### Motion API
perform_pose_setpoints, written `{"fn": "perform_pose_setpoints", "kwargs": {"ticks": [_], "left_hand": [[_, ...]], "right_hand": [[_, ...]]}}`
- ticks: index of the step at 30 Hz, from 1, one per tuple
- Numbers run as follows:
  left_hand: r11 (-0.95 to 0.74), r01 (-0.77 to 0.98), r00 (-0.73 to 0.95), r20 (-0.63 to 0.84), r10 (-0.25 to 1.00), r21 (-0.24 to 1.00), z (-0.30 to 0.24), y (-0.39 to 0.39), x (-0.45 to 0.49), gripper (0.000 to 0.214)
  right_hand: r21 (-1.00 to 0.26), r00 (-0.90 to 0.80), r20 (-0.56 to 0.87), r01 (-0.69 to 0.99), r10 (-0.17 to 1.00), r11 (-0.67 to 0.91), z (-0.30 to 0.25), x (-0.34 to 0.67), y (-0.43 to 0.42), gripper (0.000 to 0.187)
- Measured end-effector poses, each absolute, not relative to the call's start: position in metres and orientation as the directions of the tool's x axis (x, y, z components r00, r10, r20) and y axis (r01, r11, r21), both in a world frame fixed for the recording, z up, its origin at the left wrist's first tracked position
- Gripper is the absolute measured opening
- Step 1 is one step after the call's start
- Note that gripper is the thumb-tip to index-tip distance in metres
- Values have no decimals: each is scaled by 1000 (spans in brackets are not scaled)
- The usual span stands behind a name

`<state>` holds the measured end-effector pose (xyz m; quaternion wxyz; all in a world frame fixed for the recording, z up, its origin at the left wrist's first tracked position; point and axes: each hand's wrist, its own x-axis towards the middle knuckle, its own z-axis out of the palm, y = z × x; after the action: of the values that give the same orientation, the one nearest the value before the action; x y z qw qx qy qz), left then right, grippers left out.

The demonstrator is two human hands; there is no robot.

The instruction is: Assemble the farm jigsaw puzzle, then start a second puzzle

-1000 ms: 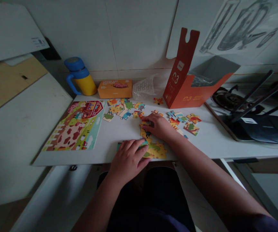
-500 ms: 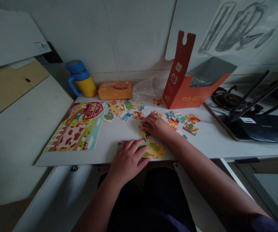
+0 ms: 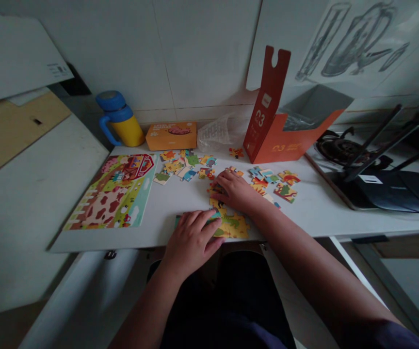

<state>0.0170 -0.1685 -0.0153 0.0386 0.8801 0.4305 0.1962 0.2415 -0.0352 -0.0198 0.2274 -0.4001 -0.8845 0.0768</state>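
A partly joined jigsaw patch in yellow and green lies near the front edge of the white table. My left hand rests flat on its left part, fingers stretched out. My right hand lies just behind it, fingers curled down onto a puzzle piece at the top of the joined patch. Loose pieces lie in two heaps, one left and one right of my right hand.
A farm picture sheet lies at the table's left. Behind stand a blue and yellow mug, a small orange box, a clear plastic bag and an open orange carton. A black device with cables sits right.
Both hands stay almost where they were. My right hand has shifted very slightly on the piece. The view has drifted a little.
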Motion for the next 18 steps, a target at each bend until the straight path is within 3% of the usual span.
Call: {"fn": "perform_pose_setpoints", "kwargs": {"ticks": [7,10,14,16,18], "left_hand": [[-629,742,554,317,770,231,-15,-167,16,39],[-626,742,553,308,774,240,-15,-167,15,40],[-637,726,562,310,767,259,-16,-167,14,45],[-643,720,564,318,762,262,-17,-167,14,47],[-644,719,561,328,760,262,-16,-166,14,46]], "right_hand": [[-212,-578,352,717,736,664,-3,240,-43,24],[-194,-477,440,776,761,600,17,262,-54,26],[-301,-78,535,913,841,276,30,323,-77,35],[-267,53,481,959,875,89,26,352,-93,38],[-230,88,383,973,919,3,17,371,-109,39]]}}
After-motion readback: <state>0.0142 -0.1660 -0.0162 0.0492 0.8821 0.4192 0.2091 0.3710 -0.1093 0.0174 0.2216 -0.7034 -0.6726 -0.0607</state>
